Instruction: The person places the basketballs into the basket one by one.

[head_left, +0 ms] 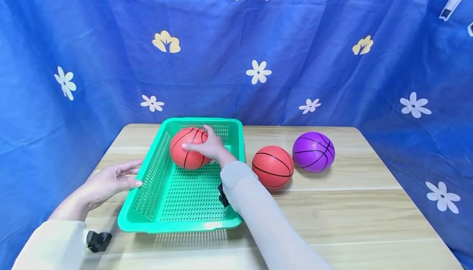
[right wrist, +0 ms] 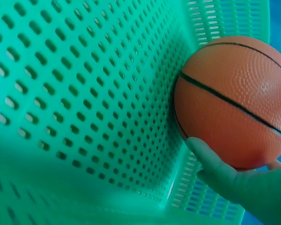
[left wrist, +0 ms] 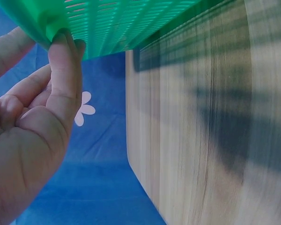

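Note:
A green plastic basket (head_left: 177, 226) with slotted walls stands on the left part of the wooden table. Inside its far half is a red toy basketball (head_left: 180, 150) with black lines. My right hand (head_left: 212, 145) holds this ball, thumb on the near side and fingers over the far right side. In the right wrist view the ball (right wrist: 234, 98) is close to the basket floor; whether it rests there I cannot tell. At the basket's left side, my left hand (head_left: 105, 184) touches the outside of the rim with loosely extended fingers, as the left wrist view also shows.
Right of the basket, a second red basketball (head_left: 272, 167) lies on the table (head_left: 351, 212). A purple basketball (head_left: 313, 152) sits just beyond it to the right. Behind the table hangs a blue cloth (head_left: 207, 64) with white flowers.

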{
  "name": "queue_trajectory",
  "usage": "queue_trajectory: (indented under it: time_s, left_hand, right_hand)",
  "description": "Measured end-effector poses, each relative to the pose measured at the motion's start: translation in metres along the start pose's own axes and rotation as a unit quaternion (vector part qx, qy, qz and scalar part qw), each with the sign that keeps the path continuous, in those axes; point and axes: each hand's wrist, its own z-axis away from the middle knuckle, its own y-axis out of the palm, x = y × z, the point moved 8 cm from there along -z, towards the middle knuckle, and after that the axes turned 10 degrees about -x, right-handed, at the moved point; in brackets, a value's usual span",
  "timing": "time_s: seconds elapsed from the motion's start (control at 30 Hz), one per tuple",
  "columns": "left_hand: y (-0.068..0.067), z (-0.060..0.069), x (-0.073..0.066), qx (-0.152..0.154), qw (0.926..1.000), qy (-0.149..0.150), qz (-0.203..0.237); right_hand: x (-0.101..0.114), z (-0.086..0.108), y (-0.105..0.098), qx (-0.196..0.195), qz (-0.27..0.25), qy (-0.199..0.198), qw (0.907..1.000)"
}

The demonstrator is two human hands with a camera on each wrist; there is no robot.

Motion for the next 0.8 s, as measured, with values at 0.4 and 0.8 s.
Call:
queue_trajectory:
  time_s: [0.4,0.8]
  left_hand:
    - [-0.002,-0.002,0.001,0.002,1.0,0.005,-0.004]
    - [-0.003,-0.003,0.002,0.002,0.9999,0.009,0.006]
  right_hand:
    - [0.026,0.005,-0.028,0.021,-0.002,-0.033,0.9992]
    - [0.051,0.015,-0.077,0.041,0.007,-0.084,0.9957]
